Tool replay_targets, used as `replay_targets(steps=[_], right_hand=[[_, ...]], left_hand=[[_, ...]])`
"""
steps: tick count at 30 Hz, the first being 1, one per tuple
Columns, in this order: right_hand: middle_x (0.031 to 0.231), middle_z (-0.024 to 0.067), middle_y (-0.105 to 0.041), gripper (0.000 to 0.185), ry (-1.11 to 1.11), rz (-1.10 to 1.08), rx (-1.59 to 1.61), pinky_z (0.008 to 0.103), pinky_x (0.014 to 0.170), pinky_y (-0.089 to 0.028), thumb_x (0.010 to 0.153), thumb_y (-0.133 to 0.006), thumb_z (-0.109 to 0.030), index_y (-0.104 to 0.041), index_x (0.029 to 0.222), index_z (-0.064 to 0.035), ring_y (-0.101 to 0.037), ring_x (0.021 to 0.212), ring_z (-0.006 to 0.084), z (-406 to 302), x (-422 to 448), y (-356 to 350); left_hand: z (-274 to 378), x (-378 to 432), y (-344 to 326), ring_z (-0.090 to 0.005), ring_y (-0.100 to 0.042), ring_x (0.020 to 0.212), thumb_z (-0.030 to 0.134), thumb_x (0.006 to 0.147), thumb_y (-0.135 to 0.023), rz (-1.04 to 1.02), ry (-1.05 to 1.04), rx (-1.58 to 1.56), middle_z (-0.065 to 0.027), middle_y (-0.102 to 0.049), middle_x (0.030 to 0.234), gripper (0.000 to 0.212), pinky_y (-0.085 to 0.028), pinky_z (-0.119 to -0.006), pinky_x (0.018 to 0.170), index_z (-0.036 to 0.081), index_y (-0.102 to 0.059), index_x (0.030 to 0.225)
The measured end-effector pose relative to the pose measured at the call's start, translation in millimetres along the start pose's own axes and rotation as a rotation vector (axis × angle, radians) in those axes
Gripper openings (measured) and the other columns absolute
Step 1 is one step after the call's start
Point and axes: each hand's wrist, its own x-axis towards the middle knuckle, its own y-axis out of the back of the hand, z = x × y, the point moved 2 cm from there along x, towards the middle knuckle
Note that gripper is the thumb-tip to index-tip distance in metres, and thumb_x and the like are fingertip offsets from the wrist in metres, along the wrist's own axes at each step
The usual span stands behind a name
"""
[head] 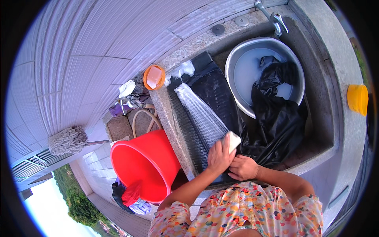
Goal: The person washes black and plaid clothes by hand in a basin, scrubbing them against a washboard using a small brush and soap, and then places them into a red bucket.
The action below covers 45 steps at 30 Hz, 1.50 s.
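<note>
My left hand (pixel 220 155) grips a pale bar of soap (pixel 234 141) against dark wet cloth on the ridged stone washboard (pixel 189 142). Close beside it, my right hand (pixel 244 167) has its fingers curled on the cloth's near edge. A long whitish soapy streak (pixel 204 114) runs over the dark cloth (pixel 216 89) up the board. More black fabric (pixel 275 130) hangs from a metal basin (pixel 301 74) of cloudy water into the sink. White suds lie at the board's far corner.
An orange dish (pixel 162 84) with pinkish soap stands on the sink's stone edge (pixel 168 117). The tap (pixel 276 25) is above the basin. A yellow cup (pixel 357 99) sits on the right ledge. At left are a tilted red bucket (pixel 145 166), a hose (pixel 136 118) and a mop (pixel 68 140).
</note>
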Motion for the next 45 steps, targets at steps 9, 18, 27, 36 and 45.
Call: replay_targets(steps=[9, 18, 27, 36, 45], right_hand=[[0.07, 0.0014, -0.051, 0.022, 0.004, 0.051, 0.028, 0.0304, 0.068, -0.042, 0.074, -0.063, -0.025, -0.055, 0.06, -0.0104, -0.051, 0.072, 0.0182, -4, 4, -4], [0.069, 0.0017, -0.05, 0.022, -0.003, 0.061, 0.019, 0.0311, 0.068, -0.042, 0.075, -0.062, -0.025, -0.055, 0.06, -0.01, -0.051, 0.073, 0.0186, 0, 0, -2], [0.07, 0.0012, -0.049, 0.02, 0.016, 0.057, -0.001, 0.0309, 0.069, -0.041, 0.074, -0.062, -0.024, -0.055, 0.06, -0.0105, -0.051, 0.072, 0.018, -3, 3, -4], [0.07, 0.0009, -0.049, 0.018, -0.007, 0.044, -0.012, 0.0306, 0.068, -0.041, 0.074, -0.062, -0.022, -0.055, 0.061, -0.0108, -0.051, 0.072, 0.0177, 0, 1, -3], [0.07, 0.0009, -0.048, 0.018, 0.008, 0.058, -0.016, 0.0303, 0.068, -0.041, 0.073, -0.062, -0.021, -0.054, 0.06, -0.0105, -0.051, 0.072, 0.0176, -3, 1, -5]], left_hand=[[-110, 229, -1, -0.0347, -0.058, 0.081, 0.036, 0.083, -0.058, 0.304, 0.532, 0.152, -0.0197, -0.055, 0.091, 0.062, -0.049, -0.043, 0.069, 0.004, -0.035, 0.131], [5, -5, 6, -0.0289, -0.053, 0.071, 0.034, 0.078, -0.062, -0.045, 0.078, -0.095, -0.0138, -0.046, 0.085, 0.073, -0.047, -0.039, 0.063, 0.001, -0.034, 0.137], [-113, 223, 3, -0.0385, -0.059, 0.084, 0.033, 0.085, -0.057, 0.194, 0.556, 0.131, -0.0239, -0.055, 0.092, 0.061, -0.049, -0.044, 0.07, 0.002, -0.031, 0.131], [-15, 3, -7, -0.0314, -0.055, 0.073, 0.036, 0.081, -0.06, 0.053, 0.133, 0.083, -0.0173, -0.05, 0.089, 0.072, -0.047, -0.04, 0.063, -0.001, -0.034, 0.136], [-136, 170, 8, -0.0373, -0.059, 0.078, 0.036, 0.087, -0.053, 0.186, 0.599, 0.256, -0.0242, -0.055, 0.092, 0.062, -0.05, -0.043, 0.068, -0.001, -0.03, 0.132]])
